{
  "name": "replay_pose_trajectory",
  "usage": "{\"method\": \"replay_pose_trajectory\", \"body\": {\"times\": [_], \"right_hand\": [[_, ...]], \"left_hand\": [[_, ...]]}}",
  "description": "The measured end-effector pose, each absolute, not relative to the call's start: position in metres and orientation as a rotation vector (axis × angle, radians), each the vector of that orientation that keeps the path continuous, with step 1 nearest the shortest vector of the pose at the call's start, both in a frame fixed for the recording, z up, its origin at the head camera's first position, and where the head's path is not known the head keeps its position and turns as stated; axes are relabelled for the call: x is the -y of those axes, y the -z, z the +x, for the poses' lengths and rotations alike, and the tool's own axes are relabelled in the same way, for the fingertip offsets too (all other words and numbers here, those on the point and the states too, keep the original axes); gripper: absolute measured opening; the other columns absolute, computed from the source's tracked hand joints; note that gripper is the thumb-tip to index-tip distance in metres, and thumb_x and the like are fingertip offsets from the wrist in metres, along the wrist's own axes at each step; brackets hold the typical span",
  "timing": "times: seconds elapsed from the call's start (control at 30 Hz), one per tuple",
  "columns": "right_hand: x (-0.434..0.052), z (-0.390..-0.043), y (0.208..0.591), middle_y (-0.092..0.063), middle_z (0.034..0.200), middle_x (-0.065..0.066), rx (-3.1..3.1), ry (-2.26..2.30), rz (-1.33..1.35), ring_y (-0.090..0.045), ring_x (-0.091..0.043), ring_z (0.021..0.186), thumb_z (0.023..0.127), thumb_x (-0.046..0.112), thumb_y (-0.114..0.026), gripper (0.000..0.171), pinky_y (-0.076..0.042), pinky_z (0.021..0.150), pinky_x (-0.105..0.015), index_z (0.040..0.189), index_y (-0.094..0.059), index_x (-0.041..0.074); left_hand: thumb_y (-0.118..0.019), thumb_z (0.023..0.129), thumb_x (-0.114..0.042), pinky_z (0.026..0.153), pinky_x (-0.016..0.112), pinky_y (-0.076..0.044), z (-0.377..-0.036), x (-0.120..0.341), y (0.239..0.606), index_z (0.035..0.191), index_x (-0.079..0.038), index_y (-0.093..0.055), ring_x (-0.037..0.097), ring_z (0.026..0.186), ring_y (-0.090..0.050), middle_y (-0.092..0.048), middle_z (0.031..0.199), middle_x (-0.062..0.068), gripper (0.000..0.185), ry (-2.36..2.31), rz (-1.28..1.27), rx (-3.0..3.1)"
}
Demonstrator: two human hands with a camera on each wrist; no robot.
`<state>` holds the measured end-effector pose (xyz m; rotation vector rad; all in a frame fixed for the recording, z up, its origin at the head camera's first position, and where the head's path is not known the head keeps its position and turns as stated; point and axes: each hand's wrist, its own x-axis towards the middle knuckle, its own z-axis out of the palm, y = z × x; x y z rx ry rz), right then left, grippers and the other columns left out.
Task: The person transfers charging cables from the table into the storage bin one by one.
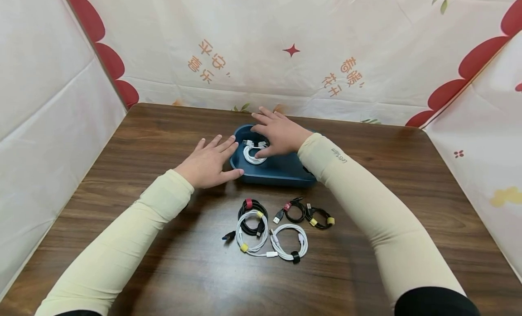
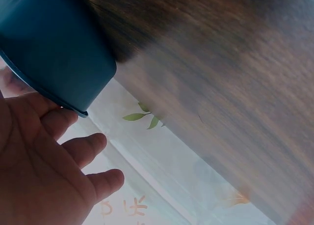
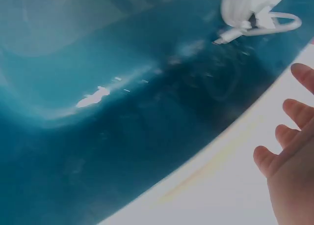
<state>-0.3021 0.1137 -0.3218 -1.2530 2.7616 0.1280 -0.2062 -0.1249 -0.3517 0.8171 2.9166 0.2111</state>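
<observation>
We see the blue bin (image 1: 277,179) ahead of us on the far part of the table (image 1: 134,144), and its long axis runs from left to right. Its left end is the important place, because both hands are there. The left hand (image 1: 207,166) is just beside this end, with fingers spread and holding nothing; if they press on the rim, we cannot tell. The right hand (image 1: 281,134) is above the left half of the bin, also with fingers spread, and its fingertips point to the far side. Under its thumb side, inside the bin, lies the white coil (image 1: 253,160), so we judge the right hand to be the nearer one; whether the thumb touches it, we cannot say. On our side of the bin lie a big black coil (image 1: 263,209), a yellow-tied coil (image 1: 238,232) partly over it, a black-tied coil (image 1: 304,246) and two small coils (image 1: 296,221).
</observation>
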Motion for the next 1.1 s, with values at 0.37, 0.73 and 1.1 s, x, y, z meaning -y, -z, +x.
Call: {"method": "replay_pose_trajectory", "body": {"times": [0.37, 0.73, 1.1], "right_hand": [[-0.121, -0.273, 0.298, -0.017, 0.164, -0.011, -2.774, -0.080, -1.361, 0.004, -0.028, 0.152, 0.084, 0.066, -0.066, 0.085, -0.006, 0.119, -0.053, 0.148, -0.048, 0.014], [-0.146, -0.230, 0.298, -0.018, 0.164, -0.012, -2.787, -0.019, -1.469, 0.001, -0.029, 0.152, 0.083, 0.073, -0.061, 0.090, -0.010, 0.118, -0.055, 0.150, -0.046, 0.013], [-0.172, -0.183, 0.319, -0.019, 0.164, -0.010, -2.741, -0.025, -1.578, -0.002, -0.031, 0.152, 0.085, 0.071, -0.060, 0.086, -0.015, 0.116, -0.058, 0.148, -0.049, 0.013]], "left_hand": [[-0.038, 0.094, -0.073, 0.114, 0.064, -0.010, -0.206, 0.123, 0.350, 0.158, -0.013, -0.028, 0.036, 0.149, -0.014, -0.017, 0.164, 0.006, 0.089, -0.219, 0.804, -2.908], [-0.037, 0.094, -0.073, 0.114, 0.064, -0.010, -0.206, 0.122, 0.351, 0.159, -0.014, -0.026, 0.037, 0.149, -0.014, -0.016, 0.164, 0.005, 0.089, -0.189, 0.789, -2.910], [-0.037, 0.094, -0.073, 0.114, 0.064, -0.010, -0.205, 0.123, 0.350, 0.158, -0.014, -0.027, 0.037, 0.149, -0.015, -0.017, 0.164, 0.005, 0.088, -0.169, 0.789, -2.919]]}}
